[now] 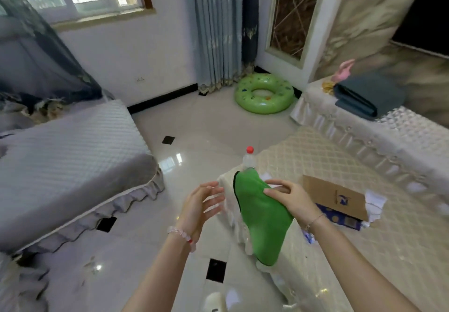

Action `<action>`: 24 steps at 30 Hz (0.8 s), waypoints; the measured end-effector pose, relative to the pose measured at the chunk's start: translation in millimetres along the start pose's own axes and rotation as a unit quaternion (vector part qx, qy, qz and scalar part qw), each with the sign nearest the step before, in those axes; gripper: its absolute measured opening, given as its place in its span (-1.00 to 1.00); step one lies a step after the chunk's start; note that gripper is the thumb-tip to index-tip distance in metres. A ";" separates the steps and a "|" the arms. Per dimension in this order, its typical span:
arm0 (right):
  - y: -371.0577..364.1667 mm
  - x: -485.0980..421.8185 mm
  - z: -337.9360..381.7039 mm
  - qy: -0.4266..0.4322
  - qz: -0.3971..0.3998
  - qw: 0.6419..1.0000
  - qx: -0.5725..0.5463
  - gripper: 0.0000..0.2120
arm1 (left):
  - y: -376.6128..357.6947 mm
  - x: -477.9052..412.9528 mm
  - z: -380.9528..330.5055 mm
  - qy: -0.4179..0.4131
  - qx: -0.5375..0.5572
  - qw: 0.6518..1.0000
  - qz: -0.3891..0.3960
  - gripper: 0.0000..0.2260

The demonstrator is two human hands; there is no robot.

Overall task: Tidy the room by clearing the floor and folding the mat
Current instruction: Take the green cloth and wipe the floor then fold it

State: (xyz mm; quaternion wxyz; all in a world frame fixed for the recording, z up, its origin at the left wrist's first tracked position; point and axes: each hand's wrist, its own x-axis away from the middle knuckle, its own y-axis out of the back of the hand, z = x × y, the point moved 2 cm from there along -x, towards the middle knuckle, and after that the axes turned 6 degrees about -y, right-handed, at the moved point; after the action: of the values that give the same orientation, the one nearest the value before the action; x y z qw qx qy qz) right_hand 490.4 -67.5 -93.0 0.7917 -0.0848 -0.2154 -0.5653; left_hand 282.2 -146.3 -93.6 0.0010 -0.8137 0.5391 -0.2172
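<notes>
My right hand grips a folded green mat with a black edge, holding it above the corner of a table covered in a cream quilted cloth. My left hand hovers just left of the mat with its fingers spread and relaxed, holding nothing. A clear plastic bottle with a red cap stands on the table corner right behind the mat. A green inflatable swim ring lies on the tiled floor in the far corner.
A grey quilted sofa fills the left side. On the table lie a cardboard box and a blue book under it. A cabinet with a cream cover at the right bears a folded dark cloth. Curtains hang at the back.
</notes>
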 end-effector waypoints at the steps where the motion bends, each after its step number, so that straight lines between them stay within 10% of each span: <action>1: -1.1 -10.1 6.2 0.002 -0.013 1.000 0.001 -0.78 | 1.6 -16.9 -6.8 0.007 -0.010 1.000 0.012 -0.80; 24: 162.5 -273.2 34.1 -0.074 -0.237 0.967 0.060 -0.78 | -186.1 -327.0 -40.7 0.138 -0.110 0.968 0.180 -0.85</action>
State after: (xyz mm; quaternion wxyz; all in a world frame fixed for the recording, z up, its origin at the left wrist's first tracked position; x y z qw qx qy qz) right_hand 560.2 236.2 -164.2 0.6208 -0.0251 -0.3214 -0.7147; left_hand 324.8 228.2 -128.1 -0.1236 -0.6608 0.6921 -0.2627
